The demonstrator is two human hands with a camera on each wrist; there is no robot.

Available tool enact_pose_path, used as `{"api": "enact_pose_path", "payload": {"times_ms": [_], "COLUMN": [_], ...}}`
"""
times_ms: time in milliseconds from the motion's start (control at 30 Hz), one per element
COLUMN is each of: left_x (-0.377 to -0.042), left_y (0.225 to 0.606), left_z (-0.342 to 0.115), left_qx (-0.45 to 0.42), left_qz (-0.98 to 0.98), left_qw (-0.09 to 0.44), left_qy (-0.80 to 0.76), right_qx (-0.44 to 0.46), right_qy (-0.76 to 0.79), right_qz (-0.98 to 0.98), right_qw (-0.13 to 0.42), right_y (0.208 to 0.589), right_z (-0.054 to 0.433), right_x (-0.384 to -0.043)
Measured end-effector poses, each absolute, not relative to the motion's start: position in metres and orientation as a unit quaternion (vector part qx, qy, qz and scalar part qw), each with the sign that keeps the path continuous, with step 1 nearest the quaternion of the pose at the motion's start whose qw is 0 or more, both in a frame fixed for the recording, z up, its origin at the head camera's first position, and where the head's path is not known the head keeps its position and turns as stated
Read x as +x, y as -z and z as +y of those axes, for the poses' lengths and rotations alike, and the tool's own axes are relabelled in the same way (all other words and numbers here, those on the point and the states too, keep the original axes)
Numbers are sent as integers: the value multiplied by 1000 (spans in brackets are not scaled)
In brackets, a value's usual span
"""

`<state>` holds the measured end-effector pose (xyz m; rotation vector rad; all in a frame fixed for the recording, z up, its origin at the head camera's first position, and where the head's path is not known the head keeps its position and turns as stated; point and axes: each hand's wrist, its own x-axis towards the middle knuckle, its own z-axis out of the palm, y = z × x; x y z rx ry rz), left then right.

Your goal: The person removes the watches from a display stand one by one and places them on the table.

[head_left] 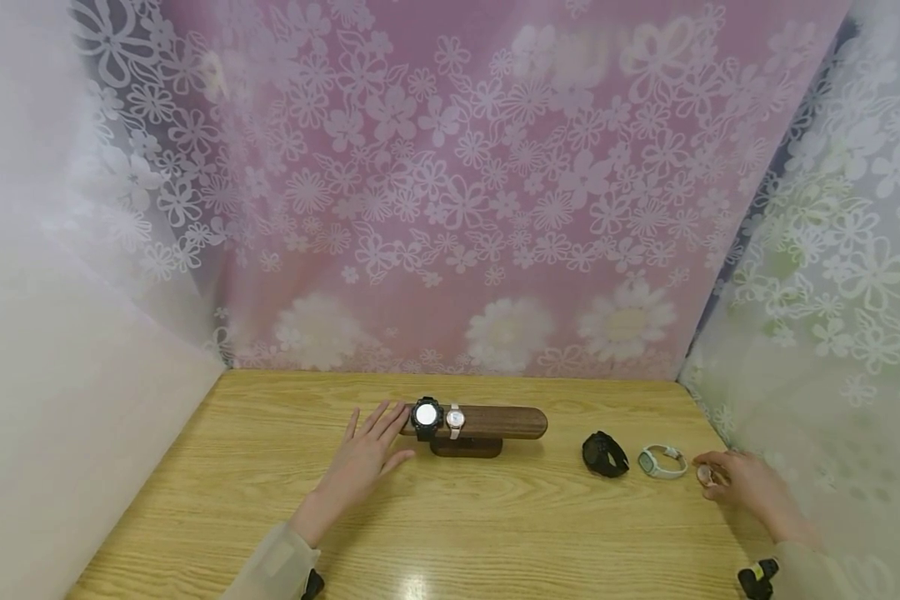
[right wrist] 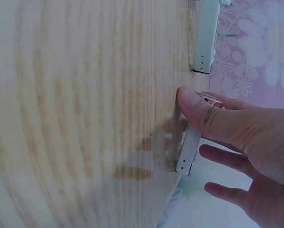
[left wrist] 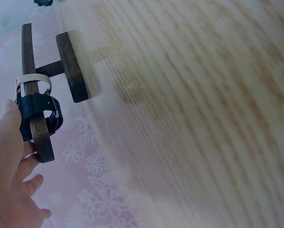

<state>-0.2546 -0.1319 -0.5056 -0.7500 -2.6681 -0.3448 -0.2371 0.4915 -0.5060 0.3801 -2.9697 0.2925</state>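
Note:
In the head view my left hand [head_left: 363, 458] lies at the left end of a dark wooden watch stand [head_left: 506, 422], fingers spread and touching that end. A black watch [head_left: 426, 417] and a small white-strapped watch [head_left: 456, 419] are fastened around its bar, side by side. The left wrist view shows the black watch [left wrist: 34, 107] close to my fingers. On the far right my right hand [head_left: 753, 483] pinches a watch with a rose-gold case [head_left: 704, 475] between thumb and index finger. Its pale strap [right wrist: 188, 152] hangs below my thumb in the right wrist view.
Between the stand and my right hand, a black watch [head_left: 604, 455] and a pale green watch [head_left: 663, 462] sit on the wooden table [head_left: 540, 533]. Floral curtains [head_left: 450, 208] enclose the table's back and sides.

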Motion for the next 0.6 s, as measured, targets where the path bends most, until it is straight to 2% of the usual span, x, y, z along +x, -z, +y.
{"api": "enact_pose_path", "payload": {"times_ms": [600], "left_x": [-253], "left_y": [505], "left_z": [-131], "left_qx": [-266], "left_qz": [-939], "left_qw": [187], "left_qy": [111], "right_qx": [119], "right_qy": [-152], "right_qz": [-981], "right_qw": [19], "right_y": [508], "right_z": [495], "right_x": [-243]}}
